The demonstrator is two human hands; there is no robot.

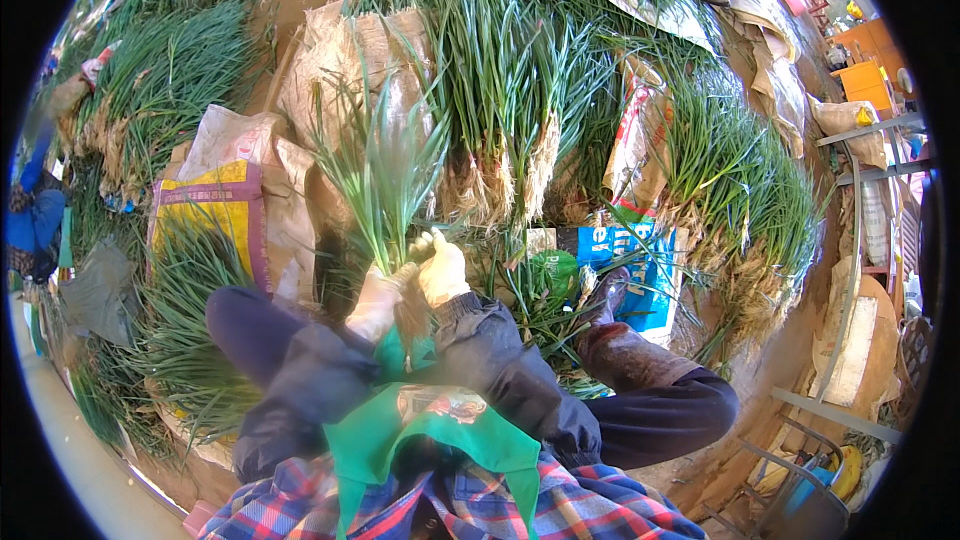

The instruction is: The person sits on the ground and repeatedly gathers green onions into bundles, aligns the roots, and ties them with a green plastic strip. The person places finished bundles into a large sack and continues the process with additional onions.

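My left hand (375,303), in a pale glove, is closed around the lower stems of a bunch of green onion-like plants (386,180). The leaves fan upward and away from me, and brownish roots (412,319) hang below the grip. Close to the bunch's right side is my right hand (442,270), also gloved, with its fingers curled. Whether something thin is between those fingers is too blurred to tell. Beyond the hands, larger bunches (499,90) lie with their pale roots towards me.
A loose pile of green plants (187,330) lies by my left knee. Printed sacks (210,202) stand at left, and a blue printed sack (637,277) lies near my right boot (600,315). More bunches (742,165) spread right. A metal frame (855,240) stands far right; another person (34,217) is far left.
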